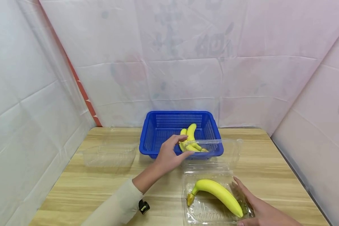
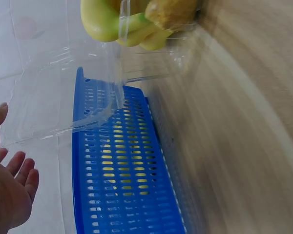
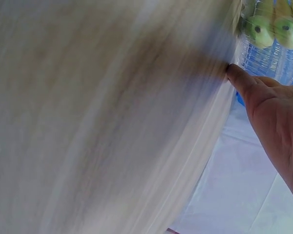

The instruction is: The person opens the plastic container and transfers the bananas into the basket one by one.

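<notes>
A clear plastic clamshell box (image 1: 203,216) lies near the table's front edge with its lid (image 1: 228,153) raised. Inside it rests one yellow banana (image 1: 218,194), its brown stem end to the left. My right hand (image 1: 260,207) grips the box's right end, fingers along the side and thumb at the front corner. Beside the lid's left edge, my left hand (image 1: 169,153) holds its thumb and fingers apart, nothing pinched between them. Behind the lid, several bananas (image 1: 191,131) sit in a blue basket (image 1: 147,138), partly covered by the left fingers in the head view.
Another clear plastic container (image 1: 110,157) stands on the wooden table (image 1: 82,188), left of the basket. White sheeting (image 1: 180,78) hangs behind the table and along both sides. A black wrist strap (image 1: 143,206) shows at the left sleeve.
</notes>
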A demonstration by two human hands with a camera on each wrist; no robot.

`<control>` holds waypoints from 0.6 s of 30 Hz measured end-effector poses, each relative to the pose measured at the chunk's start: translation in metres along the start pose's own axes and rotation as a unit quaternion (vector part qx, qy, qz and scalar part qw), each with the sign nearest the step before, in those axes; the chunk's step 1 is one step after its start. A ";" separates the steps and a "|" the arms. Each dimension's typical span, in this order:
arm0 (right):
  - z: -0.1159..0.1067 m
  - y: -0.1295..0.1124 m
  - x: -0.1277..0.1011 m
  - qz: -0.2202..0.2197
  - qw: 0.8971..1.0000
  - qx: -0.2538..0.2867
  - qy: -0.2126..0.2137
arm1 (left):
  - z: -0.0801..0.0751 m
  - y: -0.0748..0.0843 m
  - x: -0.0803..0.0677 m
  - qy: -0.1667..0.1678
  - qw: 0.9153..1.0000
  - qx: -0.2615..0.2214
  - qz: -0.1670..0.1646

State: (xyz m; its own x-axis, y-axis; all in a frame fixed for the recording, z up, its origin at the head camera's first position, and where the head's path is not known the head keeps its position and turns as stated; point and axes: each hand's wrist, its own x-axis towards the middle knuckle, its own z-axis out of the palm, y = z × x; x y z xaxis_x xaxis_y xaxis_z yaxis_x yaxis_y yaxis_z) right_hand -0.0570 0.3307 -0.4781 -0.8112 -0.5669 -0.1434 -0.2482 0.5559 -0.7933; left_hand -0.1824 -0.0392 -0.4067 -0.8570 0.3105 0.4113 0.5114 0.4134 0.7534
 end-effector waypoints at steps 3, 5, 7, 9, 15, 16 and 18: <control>-0.002 -0.002 -0.001 0.023 1.000 0.016 -0.013 | -0.003 -0.002 -0.006 0.007 1.000 0.007 -0.005; -0.003 -0.002 -0.002 0.037 0.999 0.012 -0.015 | -0.005 -0.004 -0.010 0.017 1.000 0.014 -0.005; -0.005 -0.003 -0.002 0.044 0.999 0.008 -0.016 | -0.006 -0.005 -0.012 0.030 0.999 0.019 0.000; -0.006 -0.004 -0.003 0.048 0.999 0.008 -0.017 | -0.006 -0.008 -0.015 0.044 0.999 0.025 0.005; -0.009 -0.004 -0.003 0.068 0.997 0.039 -0.027 | -0.006 -0.019 -0.029 0.070 0.997 0.040 0.006; -0.009 -0.005 -0.003 0.073 0.996 0.038 -0.026 | -0.006 -0.020 -0.032 0.070 0.997 0.042 0.013; -0.009 -0.005 -0.003 0.075 0.996 0.034 -0.022 | -0.005 -0.021 -0.038 0.065 0.996 0.052 0.038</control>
State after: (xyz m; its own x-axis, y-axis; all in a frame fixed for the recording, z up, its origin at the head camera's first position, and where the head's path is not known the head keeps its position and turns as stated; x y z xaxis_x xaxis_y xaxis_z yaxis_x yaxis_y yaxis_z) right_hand -0.0579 0.3355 -0.4679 -0.8117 -0.5078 -0.2886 -0.0877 0.5945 -0.7993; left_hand -0.1611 -0.0641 -0.4354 -0.8136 0.2337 0.5325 0.5725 0.4824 0.6630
